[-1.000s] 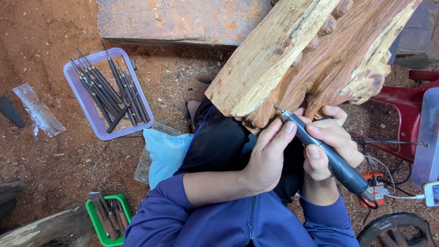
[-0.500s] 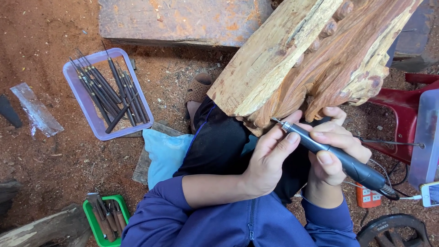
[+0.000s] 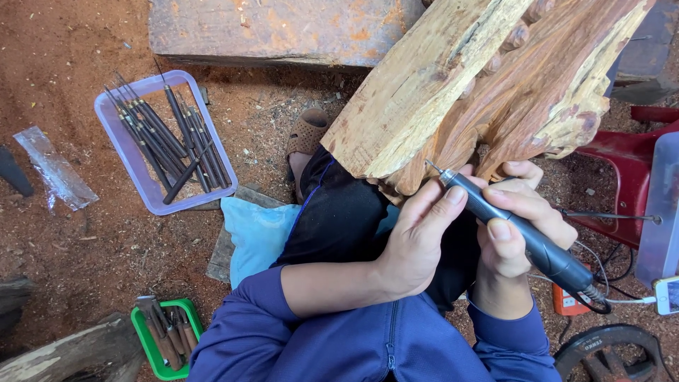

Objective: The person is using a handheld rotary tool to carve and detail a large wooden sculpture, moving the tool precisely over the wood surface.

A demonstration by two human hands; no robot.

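Note:
A big carved block of reddish-tan wood [image 3: 488, 85] leans over my lap. My right hand [image 3: 520, 226] grips a dark pen-shaped rotary carving tool [image 3: 523, 237], its thin bit touching the wood's lower edge. My left hand [image 3: 421, 237] rests under the wood, its fingers steadying the tool's front end. A cable runs from the tool's back end to the lower right.
A lilac tray [image 3: 145, 191] holds several dark-handled chisels at left. A green tray [image 3: 166, 339] of tools sits at the bottom left. A blue cushion [image 3: 254, 237], a wooden slab [image 3: 276, 32], a red plastic chair [image 3: 622, 170], a phone [image 3: 667, 295] and a black wheel [image 3: 615, 354] surround me.
The tool tip has shifted slightly left along the wood's lower edge, and my hands have moved with it. The grip is unchanged.

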